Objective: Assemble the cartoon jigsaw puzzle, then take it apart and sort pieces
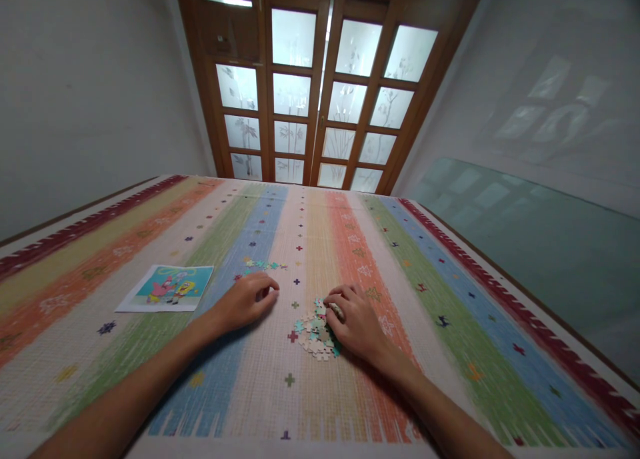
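Observation:
My right hand (356,322) rests at the right side of a heap of jigsaw puzzle pieces (317,339). Its thumb and fingers are closed around a puzzle piece (337,310), mostly hidden by the fingers. Most pieces in the heap show a pale grey-beige side; a few are teal. My left hand (247,301) lies on the cloth with loosely curled fingers, thumb and forefinger slightly apart, and nothing visible in them. Just beyond it is a small group of coloured puzzle pieces (263,264), partly hidden behind that hand.
A printed cartoon picture (173,289) lies flat left of my left hand. The striped tablecloth (420,379) covers the table. Beyond its far edge stand wooden doors with glass panes (295,92). A pale green glass panel (530,239) leans along the right wall.

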Tool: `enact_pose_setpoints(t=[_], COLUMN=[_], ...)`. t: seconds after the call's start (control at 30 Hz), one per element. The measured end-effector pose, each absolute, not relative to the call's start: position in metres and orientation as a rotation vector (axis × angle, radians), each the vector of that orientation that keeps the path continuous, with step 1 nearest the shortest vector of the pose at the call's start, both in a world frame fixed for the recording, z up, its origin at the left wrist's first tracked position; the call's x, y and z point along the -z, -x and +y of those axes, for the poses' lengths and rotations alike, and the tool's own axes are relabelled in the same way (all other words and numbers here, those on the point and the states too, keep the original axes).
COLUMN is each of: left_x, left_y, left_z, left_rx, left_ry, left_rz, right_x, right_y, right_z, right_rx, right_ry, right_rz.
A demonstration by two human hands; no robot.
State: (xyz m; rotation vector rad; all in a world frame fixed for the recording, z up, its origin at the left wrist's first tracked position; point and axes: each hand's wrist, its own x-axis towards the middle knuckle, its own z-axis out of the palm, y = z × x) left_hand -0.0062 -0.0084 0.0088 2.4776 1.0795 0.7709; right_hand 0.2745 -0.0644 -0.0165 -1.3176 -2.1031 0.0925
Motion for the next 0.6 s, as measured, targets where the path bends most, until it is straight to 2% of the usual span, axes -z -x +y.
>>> enact_pose_setpoints(t=[0.17, 0.33, 0.6], left_x=[-0.001, 0.002, 0.004], left_y=[-0.022, -0.026, -0.027], left_z=[-0.036, -0.042, -0.041], left_rx=[-0.719, -0.675, -0.871], left_ry=[-2.556, -2.545, -2.57], left_rz=[0.818, 0.773, 0.784], right_x=[0.017, 0.017, 0.009], right_y=[-0.275, -0.274, -0.273], right_z=[-0.064, -0.065, -0.067], right_rx=[-0.124, -0.176, -0.36], right_ry=[1.308, 1.296, 1.252], right_rz=[-2.076, -2.075, -2.052])
